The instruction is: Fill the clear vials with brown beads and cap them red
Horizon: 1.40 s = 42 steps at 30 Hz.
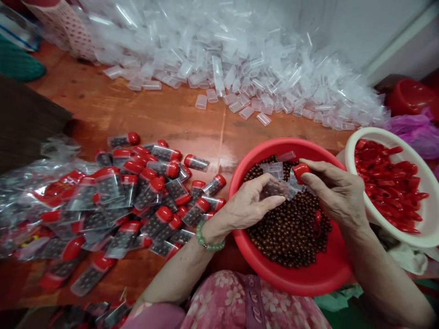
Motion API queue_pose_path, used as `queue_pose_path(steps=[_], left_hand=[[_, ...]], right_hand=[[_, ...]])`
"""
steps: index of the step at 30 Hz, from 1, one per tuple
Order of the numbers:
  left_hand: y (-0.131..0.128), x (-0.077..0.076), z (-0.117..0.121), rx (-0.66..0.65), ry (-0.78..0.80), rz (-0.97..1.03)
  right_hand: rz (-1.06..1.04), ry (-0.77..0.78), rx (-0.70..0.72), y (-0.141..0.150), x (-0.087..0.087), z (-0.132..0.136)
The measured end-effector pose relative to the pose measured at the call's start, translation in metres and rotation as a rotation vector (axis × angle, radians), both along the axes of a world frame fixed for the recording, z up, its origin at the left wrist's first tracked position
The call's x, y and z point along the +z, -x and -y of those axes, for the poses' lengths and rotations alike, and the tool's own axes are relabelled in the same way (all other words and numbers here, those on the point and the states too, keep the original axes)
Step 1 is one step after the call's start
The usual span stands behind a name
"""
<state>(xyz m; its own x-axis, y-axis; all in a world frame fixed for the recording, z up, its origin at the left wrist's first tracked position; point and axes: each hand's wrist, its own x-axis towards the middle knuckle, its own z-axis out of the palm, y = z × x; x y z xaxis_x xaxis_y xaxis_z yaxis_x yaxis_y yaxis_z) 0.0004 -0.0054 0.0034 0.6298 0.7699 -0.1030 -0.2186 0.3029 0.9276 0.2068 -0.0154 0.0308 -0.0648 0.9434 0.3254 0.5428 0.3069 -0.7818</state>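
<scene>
My left hand (250,203) pinches a clear plastic tube (276,188) holding brown beads, above a red plastic basin (260,157). My right hand (334,192) grips a red cap (302,172) by the tube's open end, the two close together. The basin holds a heap of round brown beads (288,228) and a few loose clear tubes (272,170). To my right, a white bowl (372,137) is full of red caps (387,183). On my left, capped bead-filled tubes (147,201) lie in a loose pile.
A large heap of empty clear tubes (219,50) lies along the wall at the back, on an orange-brown wooden surface (137,109). Clear bags (34,192) lie at the far left. A red container (411,98) and purple plastic (418,135) sit at the right.
</scene>
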Motion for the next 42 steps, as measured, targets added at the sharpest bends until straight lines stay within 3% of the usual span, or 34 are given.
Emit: queue_pose_path(steps=[5,12,19,23,26,30,36,39,42], left_hand=[[0.001,-0.004,-0.002,-0.005,-0.170,-0.120],[0.002,-0.009,-0.003,0.013,-0.261,-0.172],[0.004,-0.004,-0.001,-0.031,-0.215,-0.202],[0.004,-0.001,-0.002,-0.023,-0.152,-0.181],[0.002,-0.001,-0.003,-0.033,-0.044,-0.121],[0.000,-0.005,-0.003,0.000,-0.053,-0.060],[-0.001,-0.004,-0.004,-0.079,0.052,0.017],[0.000,-0.002,-0.004,-0.095,0.018,0.002],[0.001,-0.001,-0.003,-0.062,-0.099,-0.138]], right_hand=[[0.078,-0.071,0.043,0.018,0.013,0.004],[0.230,-0.195,0.149,0.023,0.013,0.005],[0.332,-0.234,0.235,0.018,0.012,0.003],[0.523,-0.265,0.305,0.020,0.004,0.006],[0.702,-0.300,0.283,0.026,-0.006,0.009],[0.785,-0.423,0.205,0.033,-0.016,0.008],[0.836,-0.575,0.178,0.030,-0.013,0.004],[0.857,-0.600,0.202,0.030,-0.012,0.003],[0.840,-0.600,0.236,0.031,-0.015,0.002]])
